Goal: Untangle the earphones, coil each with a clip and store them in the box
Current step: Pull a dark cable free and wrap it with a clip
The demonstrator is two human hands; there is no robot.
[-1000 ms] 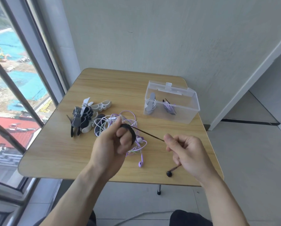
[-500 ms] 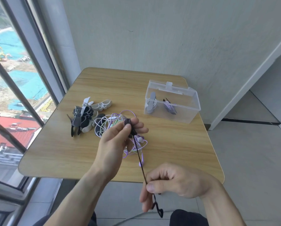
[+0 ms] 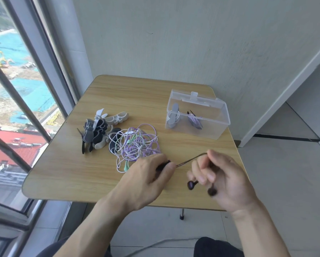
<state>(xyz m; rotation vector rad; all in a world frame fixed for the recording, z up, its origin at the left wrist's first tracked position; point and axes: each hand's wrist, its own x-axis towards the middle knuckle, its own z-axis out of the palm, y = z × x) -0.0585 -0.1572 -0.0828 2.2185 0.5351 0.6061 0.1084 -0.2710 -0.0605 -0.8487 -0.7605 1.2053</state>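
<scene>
Earphones with a thin dark cable (image 3: 190, 159) stretch between both hands at the wooden table's (image 3: 66, 169) six o'clock edge. Left hand (image 3: 146, 179) pinches its coiled end; right hand (image 3: 223, 176) grips the cable, two dark earbuds (image 3: 191, 184) dangling below. Clear plastic box (image 3: 207, 127) sits at one o'clock.

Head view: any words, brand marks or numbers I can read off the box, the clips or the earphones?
None can be read.
Clear box: no label or print shows on its walls or lid.
Pile of clips: plain black, grey and white, no marks.
Dark earphones held in both hands: blurred, too small to show any brand.
</scene>
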